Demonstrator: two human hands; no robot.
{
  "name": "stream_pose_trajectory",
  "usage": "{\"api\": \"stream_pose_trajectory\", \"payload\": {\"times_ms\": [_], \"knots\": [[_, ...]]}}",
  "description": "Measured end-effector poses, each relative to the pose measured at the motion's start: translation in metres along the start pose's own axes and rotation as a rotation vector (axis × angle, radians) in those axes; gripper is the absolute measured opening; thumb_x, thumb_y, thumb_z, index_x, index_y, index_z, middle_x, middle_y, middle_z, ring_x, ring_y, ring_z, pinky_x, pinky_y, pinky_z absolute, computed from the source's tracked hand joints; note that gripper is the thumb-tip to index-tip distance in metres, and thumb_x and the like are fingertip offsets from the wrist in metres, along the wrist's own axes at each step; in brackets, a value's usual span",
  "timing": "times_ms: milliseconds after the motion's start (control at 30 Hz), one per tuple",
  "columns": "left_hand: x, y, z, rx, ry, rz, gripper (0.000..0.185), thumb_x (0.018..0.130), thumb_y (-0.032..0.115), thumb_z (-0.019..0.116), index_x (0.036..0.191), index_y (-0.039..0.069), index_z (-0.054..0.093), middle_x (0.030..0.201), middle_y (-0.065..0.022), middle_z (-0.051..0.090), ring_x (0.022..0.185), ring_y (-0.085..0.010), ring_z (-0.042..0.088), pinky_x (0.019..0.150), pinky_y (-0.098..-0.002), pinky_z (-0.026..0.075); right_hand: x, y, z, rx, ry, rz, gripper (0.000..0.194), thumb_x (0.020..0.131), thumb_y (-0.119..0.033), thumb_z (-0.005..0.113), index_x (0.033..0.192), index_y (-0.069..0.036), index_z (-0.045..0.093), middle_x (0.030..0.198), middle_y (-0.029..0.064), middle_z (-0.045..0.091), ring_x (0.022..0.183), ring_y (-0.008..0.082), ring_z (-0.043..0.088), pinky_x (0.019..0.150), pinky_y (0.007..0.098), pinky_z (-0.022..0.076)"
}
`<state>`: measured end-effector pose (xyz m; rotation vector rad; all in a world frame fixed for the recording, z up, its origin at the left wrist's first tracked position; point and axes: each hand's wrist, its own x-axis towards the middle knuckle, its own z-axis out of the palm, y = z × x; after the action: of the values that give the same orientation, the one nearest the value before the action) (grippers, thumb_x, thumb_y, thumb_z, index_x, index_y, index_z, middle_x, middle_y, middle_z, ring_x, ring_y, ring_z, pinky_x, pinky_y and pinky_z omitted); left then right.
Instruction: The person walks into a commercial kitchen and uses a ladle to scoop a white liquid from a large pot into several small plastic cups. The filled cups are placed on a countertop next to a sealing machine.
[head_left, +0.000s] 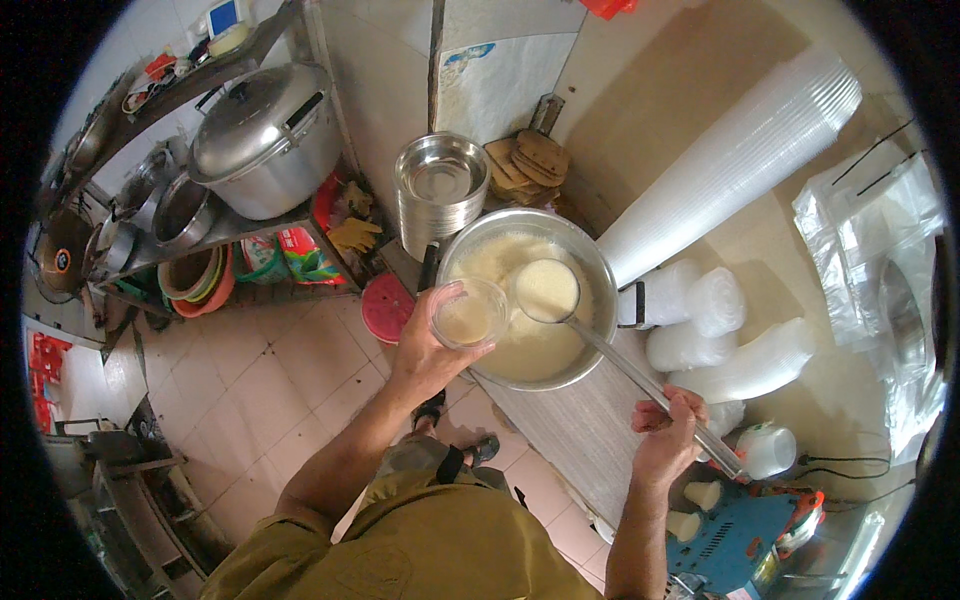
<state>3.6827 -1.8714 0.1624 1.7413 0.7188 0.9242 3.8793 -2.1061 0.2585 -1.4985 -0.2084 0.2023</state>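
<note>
My left hand grips a clear plastic cup that has some pale, creamy liquid in it. The cup is held over the left rim of a large metal pot of the same liquid. In my right hand is the handle of a long metal ladle. Its bowl, full of pale liquid, is over the pot just right of the cup. Whether the bowl's underside touches the liquid, I cannot tell.
Behind the pot are stacked metal bowls and brown pads. A tall stack of clear plastic containers leans at the right, above bagged cups. A blue machine stands lower right. Left, a shelf holds a lidded pot.
</note>
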Motion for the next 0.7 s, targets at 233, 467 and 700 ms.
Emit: {"api": "stream_pose_trajectory", "payload": {"times_ms": [233,467,700], "knots": [[0.003,0.003,0.009,-0.024,-0.012,-0.042,0.077,0.073,0.014,0.093,0.136,0.0,0.052,0.135,-0.0154,0.058,0.127,-0.0267,0.057,0.109,-0.0377,0.045,0.003,-0.045,-0.007,-0.043,0.091,-0.114,0.03,0.096,-0.025,0.055,0.099,0.004,0.063,0.08,0.0129,0.064,0.046,0.0212,0.06,0.041,0.0291,0.0478],[0.015,-0.004,0.03,0.07,-0.066,0.014,0.082,0.074,0.022,0.092,0.142,0.003,0.049,0.138,-0.0131,0.058,0.131,-0.0289,0.055,0.113,-0.0405,0.043,0.006,-0.074,-0.019,0.019,0.103,-0.198,0.026,0.098,-0.022,0.055,0.096,0.002,0.064,0.096,0.0087,0.061,0.057,0.0198,0.066,0.038,0.0237,0.0451],[0.036,0.004,0.059,0.039,-0.103,0.047,0.083,0.073,0.028,0.092,0.139,-0.001,0.051,0.135,-0.022,0.058,0.129,-0.0364,0.054,0.112,-0.0442,0.04,0.002,-0.081,-0.027,0.01,0.111,-0.228,0.022,0.096,-0.021,0.056,0.098,0.001,0.061,0.096,0.0104,0.062,0.051,0.0226,0.066,0.036,0.0254,0.0488]]}}
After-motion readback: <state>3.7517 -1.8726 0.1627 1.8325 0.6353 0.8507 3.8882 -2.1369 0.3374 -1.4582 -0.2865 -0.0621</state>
